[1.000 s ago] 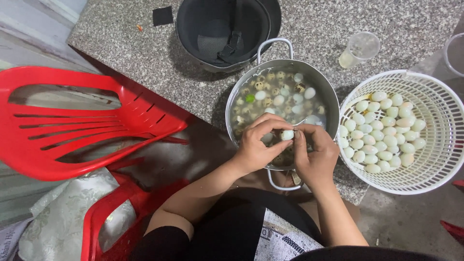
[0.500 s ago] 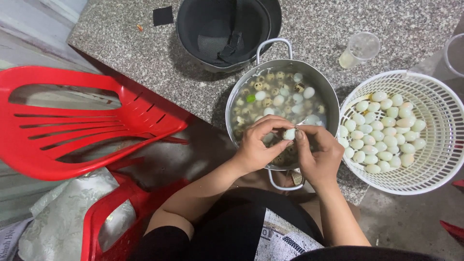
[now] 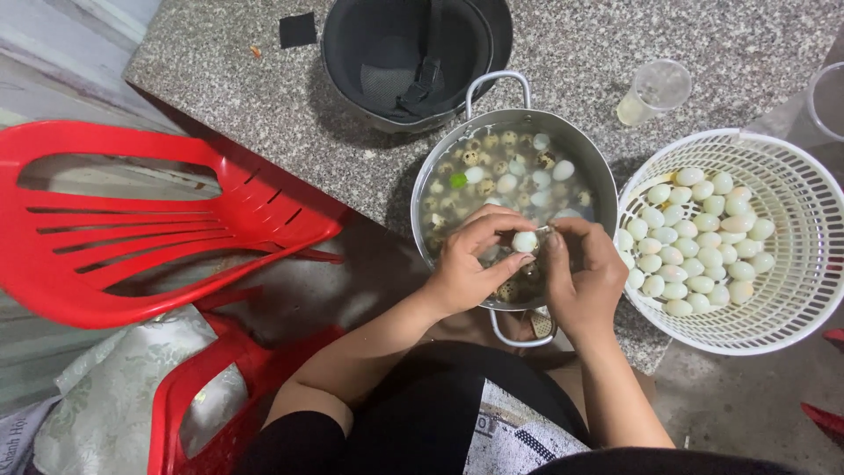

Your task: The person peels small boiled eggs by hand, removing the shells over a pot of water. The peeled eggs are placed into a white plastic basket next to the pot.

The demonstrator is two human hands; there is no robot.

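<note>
The left hand (image 3: 470, 264) and the right hand (image 3: 585, 273) meet over the near rim of a steel pot (image 3: 600, 171). Both grasp one small egg (image 3: 525, 241) between fingertips: the left hand pinches it from the left, the right hand's thumb and forefinger press it from the right. The egg is white, smooth and oval, with a shred of shell at its right edge.

The pot has two loop handles, one far, one near. It holds cloudy water with many small eggs; some are speckled brown, some white. The total cannot be counted. One green scrap (image 3: 457, 179) floats at the left.

Right of the pot, touching its wall, stands one white plastic basket (image 3: 791, 299). It contains roughly thirty peeled white eggs, heaped toward its left side.

Far of the pot lies one dark helmet (image 3: 369, 44), open side up. One clear plastic cup (image 3: 655, 91) lies tilted on the speckled stone counter (image 3: 220, 79), far right. One small black square (image 3: 297, 30) lies far left.

Two red plastic chairs (image 3: 158, 229) stand left of the person.
</note>
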